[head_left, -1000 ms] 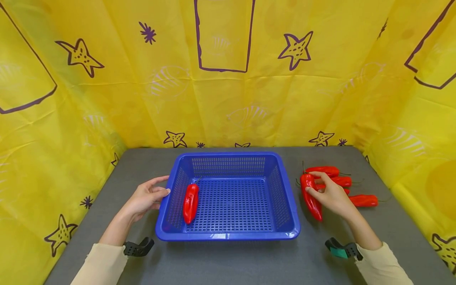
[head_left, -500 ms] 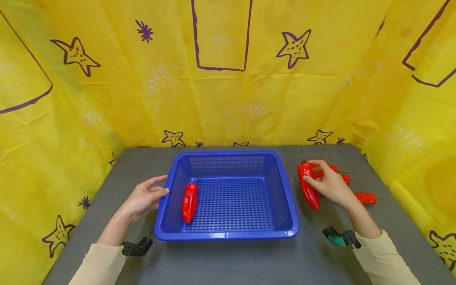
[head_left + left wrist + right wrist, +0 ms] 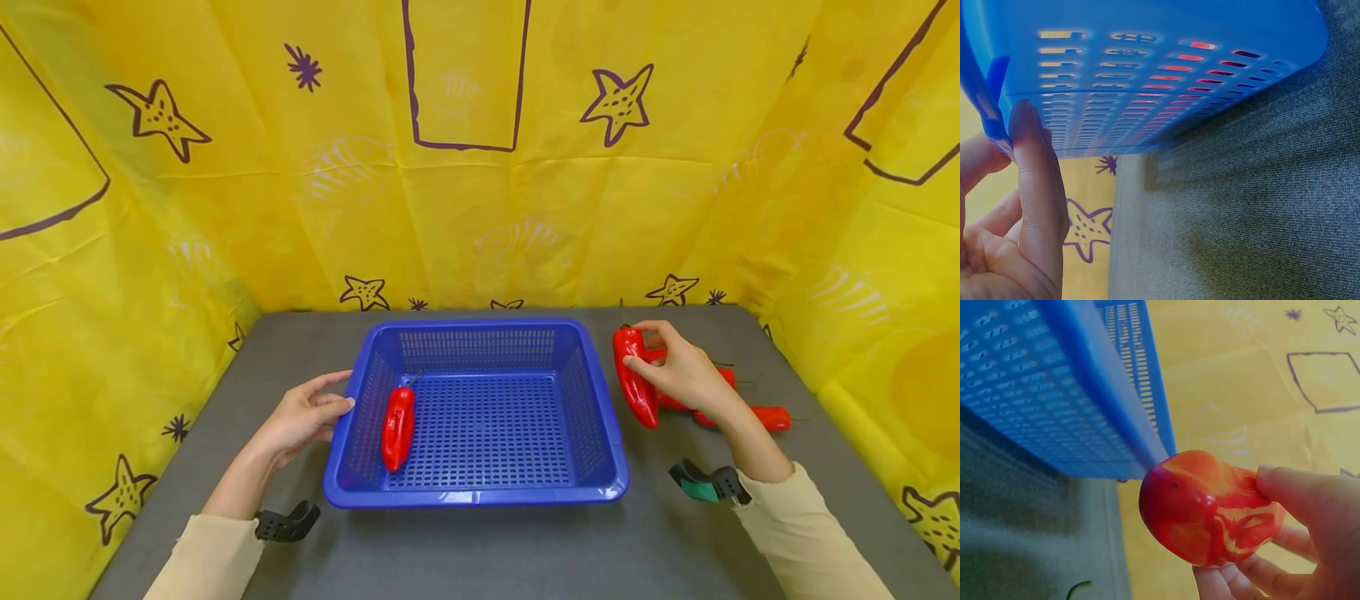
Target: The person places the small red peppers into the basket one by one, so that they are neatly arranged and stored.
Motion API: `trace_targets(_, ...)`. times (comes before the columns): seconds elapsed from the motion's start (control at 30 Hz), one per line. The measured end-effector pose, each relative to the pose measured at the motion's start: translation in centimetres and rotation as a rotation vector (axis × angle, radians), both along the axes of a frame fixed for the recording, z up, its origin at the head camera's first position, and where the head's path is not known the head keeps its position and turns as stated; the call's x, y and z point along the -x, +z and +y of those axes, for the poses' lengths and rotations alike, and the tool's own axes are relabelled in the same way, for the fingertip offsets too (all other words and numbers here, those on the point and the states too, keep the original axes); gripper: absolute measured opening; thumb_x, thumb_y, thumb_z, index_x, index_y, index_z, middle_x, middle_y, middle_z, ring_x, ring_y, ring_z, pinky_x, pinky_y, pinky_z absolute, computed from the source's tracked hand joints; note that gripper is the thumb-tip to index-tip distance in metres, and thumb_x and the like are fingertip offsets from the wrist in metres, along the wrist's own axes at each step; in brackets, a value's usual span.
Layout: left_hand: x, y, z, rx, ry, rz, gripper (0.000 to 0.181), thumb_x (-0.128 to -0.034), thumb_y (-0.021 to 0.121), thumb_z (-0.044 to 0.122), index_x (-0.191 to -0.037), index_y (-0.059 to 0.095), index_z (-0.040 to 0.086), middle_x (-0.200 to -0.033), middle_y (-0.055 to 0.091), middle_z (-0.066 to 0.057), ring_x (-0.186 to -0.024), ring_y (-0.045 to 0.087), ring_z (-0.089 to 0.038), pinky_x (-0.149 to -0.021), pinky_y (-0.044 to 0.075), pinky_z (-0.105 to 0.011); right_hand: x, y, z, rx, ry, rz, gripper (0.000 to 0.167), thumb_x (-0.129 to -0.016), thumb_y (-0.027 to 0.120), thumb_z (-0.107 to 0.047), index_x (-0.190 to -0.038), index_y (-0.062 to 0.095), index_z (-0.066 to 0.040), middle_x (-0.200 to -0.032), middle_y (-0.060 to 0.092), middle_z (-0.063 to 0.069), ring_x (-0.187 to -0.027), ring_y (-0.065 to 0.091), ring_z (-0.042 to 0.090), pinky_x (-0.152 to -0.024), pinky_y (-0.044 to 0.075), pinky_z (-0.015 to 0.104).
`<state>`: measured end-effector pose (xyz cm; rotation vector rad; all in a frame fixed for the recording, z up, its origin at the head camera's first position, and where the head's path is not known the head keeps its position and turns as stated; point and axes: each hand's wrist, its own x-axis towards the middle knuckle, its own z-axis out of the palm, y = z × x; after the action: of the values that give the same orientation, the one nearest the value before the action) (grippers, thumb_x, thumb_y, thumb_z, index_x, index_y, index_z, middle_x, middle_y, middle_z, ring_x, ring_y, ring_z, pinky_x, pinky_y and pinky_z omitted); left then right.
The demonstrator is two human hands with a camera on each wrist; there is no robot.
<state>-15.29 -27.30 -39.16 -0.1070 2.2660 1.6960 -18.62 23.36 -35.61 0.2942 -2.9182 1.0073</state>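
A blue plastic basket [image 3: 480, 497] with slotted walls stands on the grey table. One long red pepper [image 3: 398, 429] lies inside it along the left wall. At the basket's left rim my left hand [image 3: 307, 414] pinches the edge, with a fingertip tucked under the rim in the left wrist view. My right hand [image 3: 678, 367] holds another red pepper [image 3: 636, 377] between thumb and fingers, just outside the basket's right wall. That pepper is raised off the table, stem pointing away; its blunt tip [image 3: 1175, 512] faces the camera in the right wrist view.
Several more red peppers [image 3: 772, 418] lie on the table right of the basket, partly hidden behind the right hand and forearm. A yellow patterned cloth [image 3: 465, 225] encloses the grey table [image 3: 480, 554] at the back and sides.
My right hand has lifted the pepper off the pile and carried it left and away from me, towards the basket's right rim. The left hand stays at the left rim.
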Motion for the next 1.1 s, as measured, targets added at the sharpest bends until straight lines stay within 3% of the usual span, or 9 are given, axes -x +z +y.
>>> trace_targets(0.2,-0.1,0.0,0.0,-0.003,-0.002,-0.007,0.066,-0.0881,0.062,0.021,-0.142,0.028,0.007,-0.096,0.066,-0.013,-0.081,0.067,-0.025,-0.070,0.056,-0.040,0.3,0.7,-1.0,0.029,0.018,-0.017,0.058,-0.086,0.063,-0.034,-0.129,0.038,-0.005,-0.112,0.057,0.025,-0.096,0.061,0.037,-0.071,0.055,0.042)
trace_targets(0.4,-0.1,0.0,0.0,-0.004,0.003,-0.010,0.066,-0.0878,0.063,0.022,-0.142,0.028,0.007,-0.095,0.066,-0.012,-0.081,0.067,-0.025,-0.070,0.056,-0.040,0.6,1.3,-2.1,0.032,0.047,-0.037,0.060,-0.086,0.064,-0.034,-0.129,0.036,-0.005,-0.113,0.055,0.026,-0.081,0.065,0.028,-0.061,0.055,0.033)
trace_targets(0.73,0.0,0.1,0.0,-0.009,0.002,-0.011,0.066,-0.0878,0.063,0.021,-0.142,0.028,0.007,-0.095,0.066,-0.012,-0.080,0.067,-0.025,-0.070,0.056,-0.041,1.3,1.2,-4.3,0.040,0.074,-0.034,0.055,-0.085,0.066,-0.027,-0.126,0.037,-0.005,-0.110,0.057,0.024,-0.090,0.062,0.032,-0.059,0.055,0.030)
trace_targets(1.1,0.0,0.3,0.1,0.001,0.010,-0.016,0.066,-0.0882,0.062,0.021,-0.143,0.028,0.008,-0.097,0.066,-0.013,-0.082,0.067,-0.026,-0.071,0.056,-0.041,1.9,0.9,-7.0,0.103,0.114,-0.082,0.059,-0.084,0.066,-0.026,-0.132,0.037,-0.007,-0.111,0.057,0.023,-0.077,0.064,0.024,-0.053,0.054,0.027)
